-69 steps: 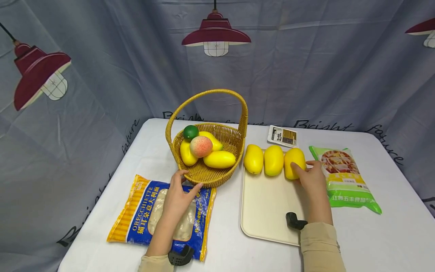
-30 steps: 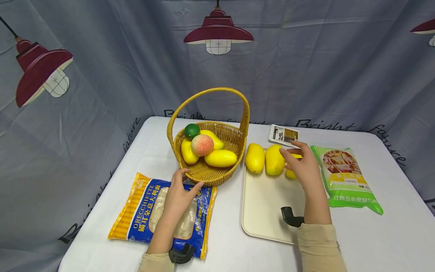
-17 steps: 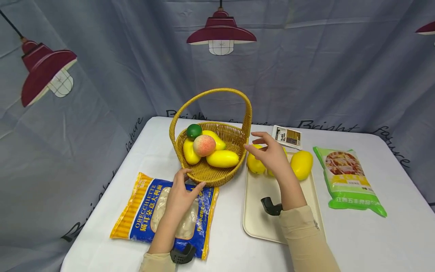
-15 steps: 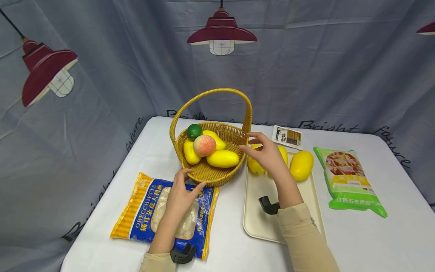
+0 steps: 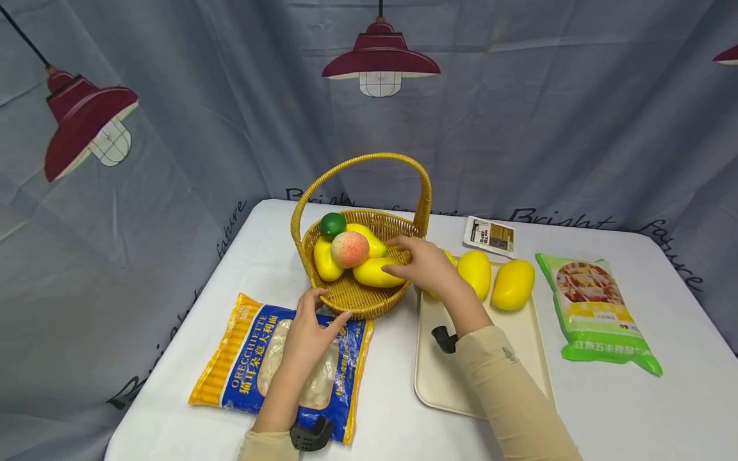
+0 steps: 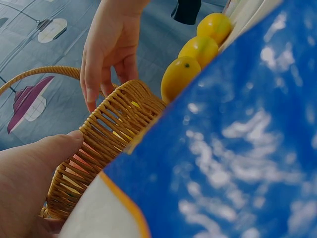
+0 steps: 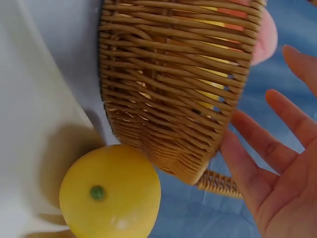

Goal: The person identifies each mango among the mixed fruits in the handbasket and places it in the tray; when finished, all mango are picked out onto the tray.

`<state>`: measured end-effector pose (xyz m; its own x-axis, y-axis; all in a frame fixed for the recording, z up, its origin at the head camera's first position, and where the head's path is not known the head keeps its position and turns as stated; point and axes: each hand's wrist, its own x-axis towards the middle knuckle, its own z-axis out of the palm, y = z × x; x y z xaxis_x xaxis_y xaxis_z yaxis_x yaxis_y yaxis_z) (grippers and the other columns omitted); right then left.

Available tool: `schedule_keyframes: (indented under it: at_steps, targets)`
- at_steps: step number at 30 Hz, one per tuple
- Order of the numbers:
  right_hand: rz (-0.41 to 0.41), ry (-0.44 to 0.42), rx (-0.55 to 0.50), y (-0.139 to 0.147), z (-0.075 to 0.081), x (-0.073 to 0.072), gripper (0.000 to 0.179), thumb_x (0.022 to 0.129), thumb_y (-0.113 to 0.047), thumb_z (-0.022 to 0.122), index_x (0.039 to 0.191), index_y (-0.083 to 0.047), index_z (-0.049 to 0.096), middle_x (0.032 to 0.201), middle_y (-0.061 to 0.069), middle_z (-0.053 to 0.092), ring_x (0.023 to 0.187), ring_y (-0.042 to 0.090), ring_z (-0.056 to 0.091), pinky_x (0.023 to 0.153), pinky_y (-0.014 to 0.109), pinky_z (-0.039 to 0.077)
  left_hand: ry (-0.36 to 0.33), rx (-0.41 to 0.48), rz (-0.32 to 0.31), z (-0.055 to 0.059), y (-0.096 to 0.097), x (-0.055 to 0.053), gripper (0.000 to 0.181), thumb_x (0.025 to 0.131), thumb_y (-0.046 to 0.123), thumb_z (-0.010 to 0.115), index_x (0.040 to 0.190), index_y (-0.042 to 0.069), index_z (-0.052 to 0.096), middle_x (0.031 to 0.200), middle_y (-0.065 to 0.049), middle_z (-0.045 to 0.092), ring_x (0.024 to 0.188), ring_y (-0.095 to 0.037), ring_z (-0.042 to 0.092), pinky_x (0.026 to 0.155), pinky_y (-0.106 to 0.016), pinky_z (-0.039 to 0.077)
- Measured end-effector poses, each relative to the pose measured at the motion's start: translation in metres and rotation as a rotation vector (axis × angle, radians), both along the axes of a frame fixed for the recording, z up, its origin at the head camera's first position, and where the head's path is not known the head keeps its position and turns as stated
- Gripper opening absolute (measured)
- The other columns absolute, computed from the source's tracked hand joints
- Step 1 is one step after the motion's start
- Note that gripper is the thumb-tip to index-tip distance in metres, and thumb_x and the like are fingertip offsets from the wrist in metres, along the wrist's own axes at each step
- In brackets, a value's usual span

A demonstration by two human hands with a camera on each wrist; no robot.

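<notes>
In the head view, my right hand point(image 5: 429, 264) reaches over the right rim of a woven basket point(image 5: 357, 312), fingers spread, fingertips beside a long yellow mango point(image 5: 371, 273). In the right wrist view its fingers point(image 7: 257, 139) are spread and hold nothing. My left hand point(image 5: 305, 336) rests at the basket's front, thumb and fingers spread apart along the rim. The left wrist view shows its thumb point(image 6: 54, 148) touching the wickerwork. Also in the basket lie a peach point(image 5: 350, 250), a green lime-like fruit point(image 5: 332, 225) and two more yellow fruits.
Yellow mangoes point(image 5: 513, 285) lie at the far end of a cream tray point(image 5: 429, 384), right of the basket. A blue pasta bag point(image 5: 242, 358) lies under my left forearm. A green food bag point(image 5: 594, 307) and a small white packet point(image 5: 489, 237) lie farther right and back.
My right hand has let go of the rightmost mango on the tray and moved left, over the other mangoes, into the basket's space. The left hand stays at the basket's front.
</notes>
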<state>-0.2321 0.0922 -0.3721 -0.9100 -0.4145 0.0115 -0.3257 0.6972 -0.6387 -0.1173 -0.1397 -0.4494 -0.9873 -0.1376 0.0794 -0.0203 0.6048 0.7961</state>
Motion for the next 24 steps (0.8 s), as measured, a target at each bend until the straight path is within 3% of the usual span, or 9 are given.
schedule_keyframes:
  at_steps: [5,14,24]
  targets:
    - [0.027,0.056,0.093,-0.009,-0.004,-0.003,0.055,0.085,-0.042,0.073,0.132,-0.018,0.057,0.132,0.01,0.057,0.119,0.029,0.053,0.097,0.048,0.044,-0.006,0.002,0.0,0.0,0.0,0.001,0.069,0.083,0.06,0.065,0.134,0.021,0.039,0.142,-0.009,0.039,0.122,-0.031,0.051,0.085,-0.049,0.051]
    - [0.074,0.134,0.231,-0.02,-0.014,-0.01,0.053,0.081,-0.045,0.075,0.126,-0.02,0.062,0.125,0.007,0.059,0.108,0.028,0.058,0.091,0.048,0.046,-0.003,0.0,0.004,-0.001,0.0,0.0,0.071,0.082,0.062,0.065,0.134,0.021,0.04,0.141,-0.009,0.04,0.121,-0.03,0.052,0.084,-0.048,0.051]
    - [0.156,0.158,0.333,-0.027,-0.024,-0.012,0.052,0.082,-0.045,0.074,0.128,-0.025,0.062,0.128,0.006,0.059,0.114,0.029,0.056,0.094,0.048,0.044,0.001,-0.002,0.001,0.0,0.001,0.0,0.069,0.082,0.06,0.066,0.133,0.021,0.04,0.139,-0.008,0.041,0.12,-0.029,0.052,0.083,-0.047,0.051]
